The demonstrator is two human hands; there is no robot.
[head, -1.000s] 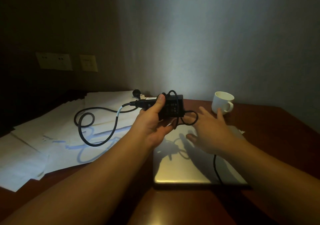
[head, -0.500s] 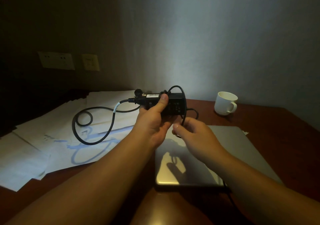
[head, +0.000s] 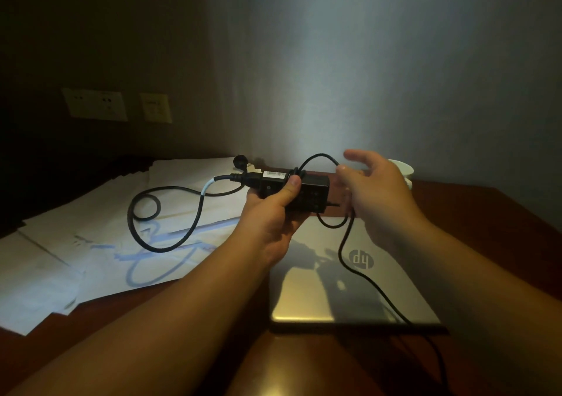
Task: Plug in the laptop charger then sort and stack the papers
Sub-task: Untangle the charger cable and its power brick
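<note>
Laptop (head: 349, 286) shut, just below both hands; papers (head: 100, 243) spread left of the grip. Left hand (head: 270, 213) clamps charger brick (head: 293, 190); right hand (head: 377, 194) pinches thin cord (head: 319, 158) w/ thumb & finger. Advice: unwind loop off brick slowly, keep brick steady, avoid kinks.

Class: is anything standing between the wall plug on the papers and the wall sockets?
Nothing visible blocks it. The wall plug lies on the papers; only dark, open space shows between it and the wall sockets.
</note>
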